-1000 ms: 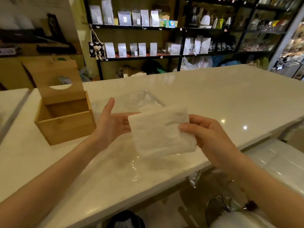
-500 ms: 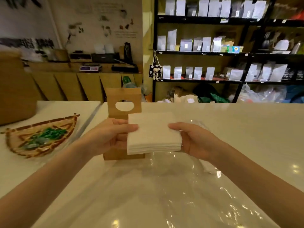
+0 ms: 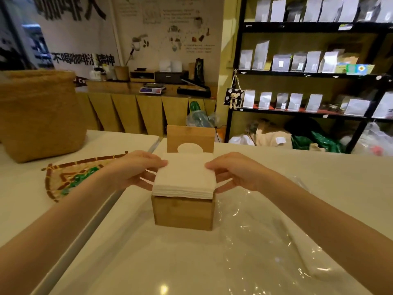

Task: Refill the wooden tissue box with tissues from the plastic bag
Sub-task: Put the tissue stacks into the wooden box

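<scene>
Tissue stack (image 3: 184, 177) lowered flat onto wooden box (image 3: 183, 211) (both hands (image 3: 136, 170) (image 3: 230, 172) grip its sides).

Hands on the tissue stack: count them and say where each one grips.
2. The left hand grips the left edge of the tissue stack; the right hand grips its right edge. Both hold it at the open top of the wooden box.

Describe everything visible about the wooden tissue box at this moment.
The light-brown wooden tissue box is a square, open-topped container on the white counter. Its hinged lid, which has an oval dispensing slot, stands upright at the back. A white stack of tissues sits at its top opening, not yet fully inside, held by the left hand and right hand. The clear plastic bag lies beside it.
</scene>
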`<state>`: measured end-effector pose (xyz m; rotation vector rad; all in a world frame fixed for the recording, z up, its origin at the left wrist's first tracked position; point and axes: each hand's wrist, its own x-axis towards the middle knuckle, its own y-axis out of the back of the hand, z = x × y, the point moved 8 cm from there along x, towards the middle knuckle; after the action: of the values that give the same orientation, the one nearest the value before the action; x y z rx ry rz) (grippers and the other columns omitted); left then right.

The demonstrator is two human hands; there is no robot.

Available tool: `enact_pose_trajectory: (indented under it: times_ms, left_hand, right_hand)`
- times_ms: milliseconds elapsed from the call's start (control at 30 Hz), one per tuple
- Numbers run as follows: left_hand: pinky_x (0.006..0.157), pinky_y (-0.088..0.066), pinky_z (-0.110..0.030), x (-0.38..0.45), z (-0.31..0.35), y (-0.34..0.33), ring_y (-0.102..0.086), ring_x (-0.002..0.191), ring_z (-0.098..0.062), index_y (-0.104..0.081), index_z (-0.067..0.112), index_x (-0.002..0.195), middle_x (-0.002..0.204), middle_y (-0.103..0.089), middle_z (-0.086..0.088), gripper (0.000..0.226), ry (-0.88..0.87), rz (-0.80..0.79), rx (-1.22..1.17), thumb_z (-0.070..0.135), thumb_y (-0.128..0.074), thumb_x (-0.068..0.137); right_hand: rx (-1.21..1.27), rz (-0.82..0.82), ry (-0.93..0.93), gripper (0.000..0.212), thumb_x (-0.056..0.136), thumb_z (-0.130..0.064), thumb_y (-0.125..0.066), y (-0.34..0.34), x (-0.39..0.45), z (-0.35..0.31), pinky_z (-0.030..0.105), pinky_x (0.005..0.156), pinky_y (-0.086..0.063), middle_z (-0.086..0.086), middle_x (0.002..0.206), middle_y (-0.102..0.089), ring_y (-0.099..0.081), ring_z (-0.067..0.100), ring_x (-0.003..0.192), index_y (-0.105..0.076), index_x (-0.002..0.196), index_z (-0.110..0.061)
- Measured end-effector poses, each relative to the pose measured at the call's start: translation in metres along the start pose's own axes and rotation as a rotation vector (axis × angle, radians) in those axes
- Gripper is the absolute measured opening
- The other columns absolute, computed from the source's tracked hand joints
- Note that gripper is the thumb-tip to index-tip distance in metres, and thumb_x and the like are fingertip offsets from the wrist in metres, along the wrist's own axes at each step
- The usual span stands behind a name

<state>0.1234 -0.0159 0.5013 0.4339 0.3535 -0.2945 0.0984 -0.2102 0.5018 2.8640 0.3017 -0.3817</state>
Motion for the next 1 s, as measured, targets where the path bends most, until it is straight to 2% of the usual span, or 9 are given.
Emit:
enact_pose_trajectory:
  times_ms: [67,200,267,433,567,667,767,833,1000]
  left_hand:
    - [0.055,-0.059,-0.027,0.002,0.001,0.001,-0.070,0.076,-0.018,-0.059,0.017,0.086,0.093,-0.069,-0.002,0.010,0.017,0.044,0.043,0.027,-0.059,0.085]
    - [0.053,-0.056,-0.025,0.002,0.009,0.004,-0.066,0.075,-0.016,-0.062,0.012,0.108,0.086,-0.066,0.001,0.029,0.009,0.152,0.125,0.027,-0.060,0.084]
    - [0.054,-0.050,-0.023,0.003,0.014,0.006,-0.062,0.072,-0.014,-0.062,0.010,0.110,0.079,-0.064,0.002,0.032,-0.012,0.199,0.150,0.027,-0.061,0.083]
    - [0.074,-0.037,-0.033,0.012,0.011,0.007,-0.051,0.073,-0.010,-0.064,0.013,0.106,0.076,-0.058,0.006,0.034,-0.015,0.273,0.233,0.037,-0.060,0.082]
    - [0.086,-0.037,-0.035,0.017,0.008,0.008,-0.046,0.100,-0.020,-0.066,0.010,0.109,0.113,-0.059,-0.003,0.038,-0.016,0.303,0.244,0.032,-0.067,0.078]
    - [0.094,-0.040,-0.037,0.023,0.010,0.009,-0.044,0.114,-0.021,-0.069,0.008,0.105,0.133,-0.053,-0.004,0.038,-0.062,0.331,0.379,0.032,-0.069,0.076]
    - [0.111,-0.022,-0.052,0.017,0.019,0.004,-0.023,0.136,-0.024,-0.074,0.015,0.093,0.145,-0.041,0.004,0.030,-0.124,0.427,0.665,0.038,-0.068,0.074]
    - [0.112,-0.007,-0.056,0.012,0.026,-0.003,-0.010,0.141,-0.022,-0.075,0.017,0.084,0.150,-0.032,0.006,0.024,-0.166,0.475,0.806,0.037,-0.067,0.076]
    - [0.111,0.002,-0.059,0.014,0.021,-0.018,-0.005,0.142,-0.024,-0.071,0.018,0.076,0.148,-0.036,0.002,0.023,-0.150,0.425,0.990,0.039,-0.060,0.079]
  right_hand:
    - [-0.032,0.027,0.011,0.012,0.086,-0.023,-0.061,0.002,0.004,-0.002,0.026,0.048,-0.055,0.008,0.089,-0.069,-0.068,0.016,0.072,-0.062,0.092,-0.012]
    - [-0.186,0.179,0.051,0.019,0.085,-0.029,-0.061,0.013,0.008,-0.005,0.022,0.052,-0.047,0.001,0.079,-0.065,-0.058,0.013,0.067,-0.066,0.090,-0.012]
    - [-0.236,0.234,0.059,0.024,0.081,-0.028,-0.065,0.017,0.010,-0.003,0.023,0.052,-0.041,-0.001,0.079,-0.062,-0.051,0.013,0.067,-0.069,0.093,-0.008]
    - [-0.255,0.309,0.068,0.028,0.077,-0.026,-0.071,0.023,0.013,0.002,0.024,0.063,-0.041,0.000,0.095,-0.059,-0.051,0.013,0.081,-0.071,0.095,-0.005]
    - [-0.383,0.359,0.140,0.026,0.074,-0.027,-0.072,0.023,0.017,-0.004,0.029,0.078,-0.042,-0.002,0.083,-0.062,-0.050,0.019,0.103,-0.075,0.083,-0.003]
    - [-0.555,0.383,0.160,0.022,0.073,-0.027,-0.069,0.018,0.021,-0.007,0.031,0.080,-0.040,0.008,0.101,-0.065,-0.041,0.022,0.118,-0.077,0.079,-0.007]
    - [-0.681,0.397,0.157,0.020,0.072,-0.025,-0.066,0.010,0.020,-0.009,0.028,0.078,-0.034,0.008,0.096,-0.066,-0.036,0.021,0.117,-0.075,0.071,-0.007]
    - [-0.766,0.412,0.155,0.019,0.072,-0.023,-0.064,0.004,0.018,-0.012,0.029,0.077,-0.034,0.005,0.091,-0.063,-0.036,0.023,0.114,-0.071,0.073,-0.005]
    - [-1.008,0.426,0.118,0.016,0.079,-0.026,-0.060,-0.011,0.010,-0.017,0.036,0.090,-0.034,-0.001,0.073,-0.046,-0.037,0.024,0.113,-0.059,0.070,-0.012]
